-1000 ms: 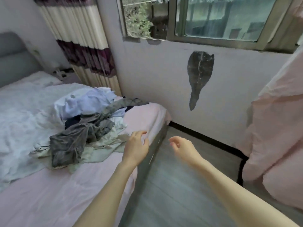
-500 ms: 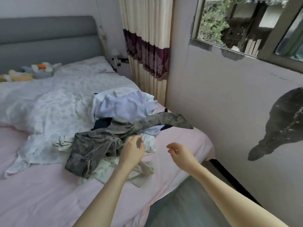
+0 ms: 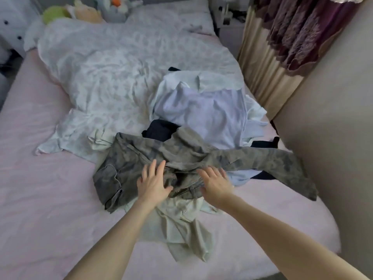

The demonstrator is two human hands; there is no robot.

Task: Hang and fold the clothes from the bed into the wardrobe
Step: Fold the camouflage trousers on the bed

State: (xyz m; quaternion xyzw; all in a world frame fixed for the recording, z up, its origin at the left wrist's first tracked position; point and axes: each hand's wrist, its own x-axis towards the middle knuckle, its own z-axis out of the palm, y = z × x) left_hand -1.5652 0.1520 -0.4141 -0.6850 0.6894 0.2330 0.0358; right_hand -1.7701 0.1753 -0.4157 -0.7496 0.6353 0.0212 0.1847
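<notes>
At frame centre, our left hand [image 3: 153, 183] and right hand [image 3: 215, 183] rest flat, fingers spread, gripping nothing, on the grey trousers [image 3: 181, 158] atop the bed [image 3: 40, 188].

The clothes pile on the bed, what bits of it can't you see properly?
Head view:
- Dark navy garment: mostly buried under the grey camouflage trousers and the lilac shirt, so its kind is unclear.
- Trousers' waist: partly covered by the left hand and right hand, which lie on it.
- Pale green garment: upper part tucked beneath the trousers.
- Soft toys: cut off by the top edge.
</notes>
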